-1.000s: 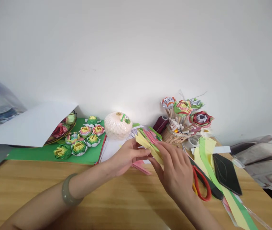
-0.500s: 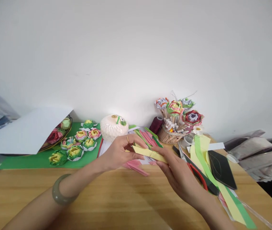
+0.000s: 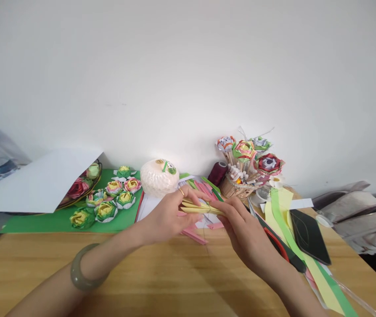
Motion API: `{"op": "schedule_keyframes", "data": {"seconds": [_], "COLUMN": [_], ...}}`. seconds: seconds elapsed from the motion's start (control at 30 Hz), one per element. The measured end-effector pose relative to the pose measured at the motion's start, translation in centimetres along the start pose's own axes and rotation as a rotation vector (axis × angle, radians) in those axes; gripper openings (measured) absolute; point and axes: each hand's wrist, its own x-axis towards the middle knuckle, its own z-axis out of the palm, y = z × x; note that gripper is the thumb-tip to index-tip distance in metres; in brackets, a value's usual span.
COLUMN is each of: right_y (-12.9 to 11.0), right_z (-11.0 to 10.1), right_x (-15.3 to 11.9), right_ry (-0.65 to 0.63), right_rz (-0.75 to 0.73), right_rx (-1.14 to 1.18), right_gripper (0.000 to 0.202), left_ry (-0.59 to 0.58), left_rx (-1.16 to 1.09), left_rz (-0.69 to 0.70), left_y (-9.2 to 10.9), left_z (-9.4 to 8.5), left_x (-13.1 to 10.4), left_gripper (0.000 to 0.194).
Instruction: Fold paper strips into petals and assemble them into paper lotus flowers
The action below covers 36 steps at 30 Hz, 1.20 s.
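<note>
Between my two hands is a small bundle of folded yellow paper strips [image 3: 204, 209], its layers seen edge-on. My left hand [image 3: 174, 213] pinches the bundle's left end between thumb and fingers. At the right end, the fingers of my right hand [image 3: 237, 220] are closed on the same bundle. A thin line, perhaps thread, seems to cross the bundle near its middle. Behind and below my hands lie folded pink paper strips [image 3: 195, 235], partly hidden by them.
Folded paper flowers [image 3: 106, 211] sit on a green sheet [image 3: 42, 223] at left. A white foam-wrapped round object [image 3: 159, 178], a dark red thread spool [image 3: 218, 173] and a basket of paper flowers [image 3: 239, 188] stand behind. Red-handled scissors [image 3: 276, 243], paper strips and a black phone-like slab [image 3: 310, 235] lie right.
The yellow bundle has turned from showing a broad flat face to showing its separate layered edges. Both hands keep hold of it, and the view has shifted slightly.
</note>
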Motion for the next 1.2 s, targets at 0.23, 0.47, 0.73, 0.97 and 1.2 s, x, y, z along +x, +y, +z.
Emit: {"op": "schedule_keyframes", "data": {"seconds": [0.23,0.47,0.73,0.97,1.2], "right_y": [0.2,0.1,0.3,0.5,0.6], "right_z": [-0.2,-0.1,0.1,0.6,0.6], "right_x": [-0.1,0.3,0.4,0.1,0.4], "right_ry": [-0.005,0.065,0.151,0.239,0.201], "right_rz": [-0.014,0.016,0.368,0.442,0.448], "right_rx": [-0.051,0.058,0.400,0.552,0.480], "right_gripper": [0.033,0.029,0.027,0.030,0.036], "left_ry": [0.036,-0.013,0.019,0.027,0.008], "left_rx": [0.562,0.670,0.574,0.659,0.689], "left_rz": [0.214,0.248,0.175,0.163,0.175], "left_y": [-0.5,-1.7,-1.8,-1.8,-1.4], "left_z": [-0.1,-0.4,-0.1,0.0,-0.1], "left_x": [-0.1,-0.1,0.2,0.1,0.1], "left_gripper": [0.024,0.025,0.018,0.016,0.017]}}
